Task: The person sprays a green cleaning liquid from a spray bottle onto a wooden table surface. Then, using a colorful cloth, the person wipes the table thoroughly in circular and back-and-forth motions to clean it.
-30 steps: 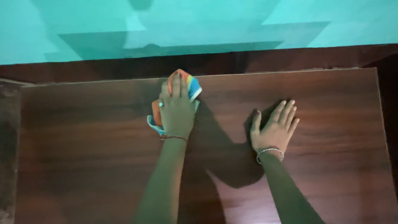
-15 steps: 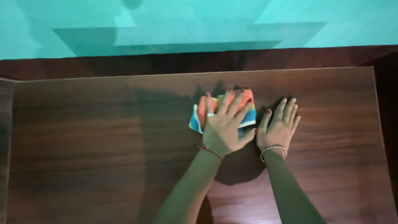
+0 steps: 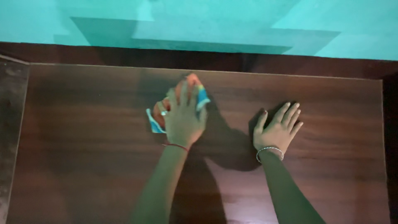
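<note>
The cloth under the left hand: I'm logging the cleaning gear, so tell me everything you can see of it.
The cloth is a small soft rag, bunched up, in orange, blue and whitish patches. It lies flat on the dark wooden tabletop, towards its far edge. The left hand presses down on it with fingers spread, covering most of it; only its edges show beyond the fingertips and beside the thumb. It looks blurred. The right hand lies apart from it.

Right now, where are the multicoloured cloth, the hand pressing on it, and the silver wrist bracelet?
Multicoloured orange-and-blue cloth (image 3: 156,122): head view, on its lower-left corner showing beside the hand.
Left hand (image 3: 183,118): head view, on the back of the hand.
Silver bracelet (image 3: 269,150): head view, on the band across the right wrist.
</note>
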